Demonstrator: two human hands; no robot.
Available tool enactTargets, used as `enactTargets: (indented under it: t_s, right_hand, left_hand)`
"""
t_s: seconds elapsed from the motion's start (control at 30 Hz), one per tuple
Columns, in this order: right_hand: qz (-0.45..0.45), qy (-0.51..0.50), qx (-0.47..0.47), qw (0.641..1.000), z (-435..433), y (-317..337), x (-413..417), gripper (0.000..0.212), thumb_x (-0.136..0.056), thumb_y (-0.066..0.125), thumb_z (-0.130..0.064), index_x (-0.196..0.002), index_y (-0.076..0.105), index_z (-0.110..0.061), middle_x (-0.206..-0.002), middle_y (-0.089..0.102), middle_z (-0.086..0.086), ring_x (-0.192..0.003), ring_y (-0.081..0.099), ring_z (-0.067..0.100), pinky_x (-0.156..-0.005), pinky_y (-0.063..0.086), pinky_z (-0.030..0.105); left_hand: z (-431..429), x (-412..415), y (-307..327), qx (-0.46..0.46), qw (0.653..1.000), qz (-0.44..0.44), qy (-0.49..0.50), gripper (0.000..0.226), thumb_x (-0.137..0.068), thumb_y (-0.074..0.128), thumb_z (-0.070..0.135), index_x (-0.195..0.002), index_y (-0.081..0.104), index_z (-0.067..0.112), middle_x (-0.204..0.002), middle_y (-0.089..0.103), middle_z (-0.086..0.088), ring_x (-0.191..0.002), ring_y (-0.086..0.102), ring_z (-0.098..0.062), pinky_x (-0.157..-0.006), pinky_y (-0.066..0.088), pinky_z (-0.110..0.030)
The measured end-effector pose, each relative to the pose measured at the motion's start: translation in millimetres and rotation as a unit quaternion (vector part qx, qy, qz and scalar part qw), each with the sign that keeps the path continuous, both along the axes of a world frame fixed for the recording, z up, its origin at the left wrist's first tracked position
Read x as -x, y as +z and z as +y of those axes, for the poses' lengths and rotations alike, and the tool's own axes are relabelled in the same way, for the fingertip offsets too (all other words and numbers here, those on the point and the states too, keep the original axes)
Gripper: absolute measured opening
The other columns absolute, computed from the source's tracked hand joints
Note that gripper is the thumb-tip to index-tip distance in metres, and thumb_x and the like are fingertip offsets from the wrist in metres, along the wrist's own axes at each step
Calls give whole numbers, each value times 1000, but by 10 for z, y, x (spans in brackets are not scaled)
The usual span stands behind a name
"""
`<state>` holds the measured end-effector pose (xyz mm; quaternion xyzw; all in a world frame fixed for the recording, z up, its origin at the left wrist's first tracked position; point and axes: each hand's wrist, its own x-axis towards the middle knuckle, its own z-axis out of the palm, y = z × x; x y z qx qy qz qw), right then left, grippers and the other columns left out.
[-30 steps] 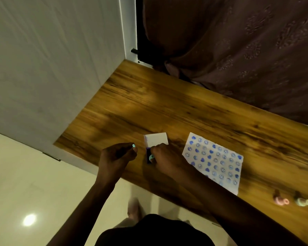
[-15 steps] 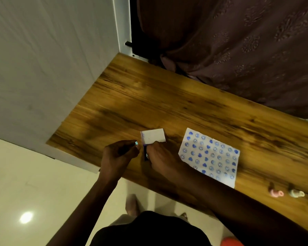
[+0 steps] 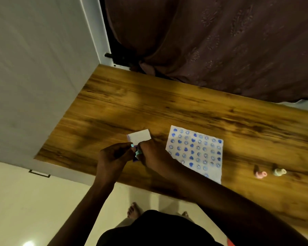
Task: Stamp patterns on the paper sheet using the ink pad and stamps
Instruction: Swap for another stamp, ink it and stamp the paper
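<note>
**A:** What is each grip doing?

**B:** The right hand (image 3: 155, 154) has its grip clenched round a small teal stamp (image 3: 138, 153), held just left of the white paper sheet (image 3: 196, 153). The left hand (image 3: 114, 157), further left of the sheet, has its fingers curled in. Its thumb and forefinger pinch a small teal piece (image 3: 132, 145), too small to tell what it is.

**A:** And the ink pad?

**B:** The ink pad (image 3: 140, 137) sits just left of the sheet. Its flat white rectangular lid is tilted open, and a sliver of deep blue shows low between the two hands, under the stamp. I cannot tell whether the stamp touches the ink.

**A:** What about the sheet itself?

**B:** It is thin, rectangular and lies flat on the glossy brown wood-grain surface (image 3: 167, 103). Rows of blue hearts and round smiling faces cover it. The right forearm crosses in front of its near left corner.

**A:** Anything else around it?

**B:** Well to the right of the sheet rest two more small stamps, a pink stamp (image 3: 260, 174) and a pale cream stamp (image 3: 279, 172), near each other but apart. Beyond the sheet hangs a dark maroon fabric curtain (image 3: 220, 41) with a faint raised pattern. Far left of the sheet stands a pale matte wall panel (image 3: 34, 68). Nearer than the sheet, past the surface edge, are a shiny cream floor (image 3: 16, 201) and a bare foot (image 3: 133, 209).
</note>
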<state>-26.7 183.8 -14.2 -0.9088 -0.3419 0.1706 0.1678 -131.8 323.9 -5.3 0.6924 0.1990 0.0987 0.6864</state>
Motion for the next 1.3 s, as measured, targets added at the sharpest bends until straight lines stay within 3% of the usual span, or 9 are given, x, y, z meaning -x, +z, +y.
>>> enactTargets:
  t_s: [0.1,0.17,0.23,0.3,0.37,0.53,0.6,0.77,1.3]
  right_hand:
    - [71,-93,-84,990,-159,1,7,37,-94,71,-25,-130,65,-15,-134,67,8,-125,62,24,-108,49,33]
    - [101,-124,-130,978,-401,69,-35,33,-93,73,-29,-124,70,-20,-125,72,2,-114,67,16,-94,51,20]
    - [113,-155,-152,970,-729,106,-90,19,-90,76,-30,-107,76,-21,-105,78,-1,-91,69,9,-75,53,22]
    - [107,-190,-156,963,-1056,117,-118,17,-87,77,-34,-98,78,-21,-95,79,-4,-80,67,1,-71,54,22]
    - [105,-226,-158,956,-1379,135,-100,23,-86,77,-40,-101,79,-22,-96,79,-9,-79,67,-5,-71,50,9]
    - [74,-291,-112,947,-2082,122,-66,20,-89,76,-35,-99,77,-18,-92,77,-7,-82,70,4,-69,51,14]
    - [50,-285,-76,954,-2258,100,-36,17,-91,74,-30,-96,76,-14,-91,78,-2,-80,70,8,-64,46,12]
    - [42,-262,-22,964,-2469,38,36,23,-94,68,-28,-101,74,-7,-105,77,7,-97,72,23,-82,58,39]
    - [41,-237,40,970,-2446,-71,-12,27,-92,66,-35,-109,71,-13,-113,75,7,-104,70,25,-86,59,38]
  left_hand:
    - [-135,-77,-12,24,999,12,-19,20,-90,78,10,-109,82,9,-102,84,-9,-99,80,-28,-88,62,-44]
    - [-231,-131,-49,22,999,14,-33,20,-90,79,12,-110,82,11,-104,84,-8,-99,80,-25,-83,61,-37]
    - [-370,-185,-26,2,999,9,-46,21,-90,79,15,-111,81,10,-106,83,-8,-100,80,-22,-78,61,-27]
    - [-491,-239,-58,1,999,9,-51,23,-89,80,16,-110,81,8,-106,83,-9,-101,79,-22,-75,61,-22]
    - [-629,-301,-87,15,999,21,-47,24,-87,82,12,-110,80,8,-106,82,-9,-101,78,-22,-77,64,-25]
    - [-971,-416,-71,16,997,17,-71,35,-82,84,5,-85,82,39,-89,84,11,-87,80,-8,-74,66,-24]
    - [-1059,-444,-102,27,997,26,-72,30,-82,84,2,-89,83,31,-92,85,4,-87,81,-15,-74,67,-30]
    - [-1275,-510,-159,45,993,62,-91,22,-83,84,6,-100,81,19,-94,85,4,-87,82,-19,-70,65,-26]
    - [-1461,-583,-228,29,991,88,-92,23,-83,85,11,-102,81,23,-97,84,9,-87,81,-13,-66,61,-17]
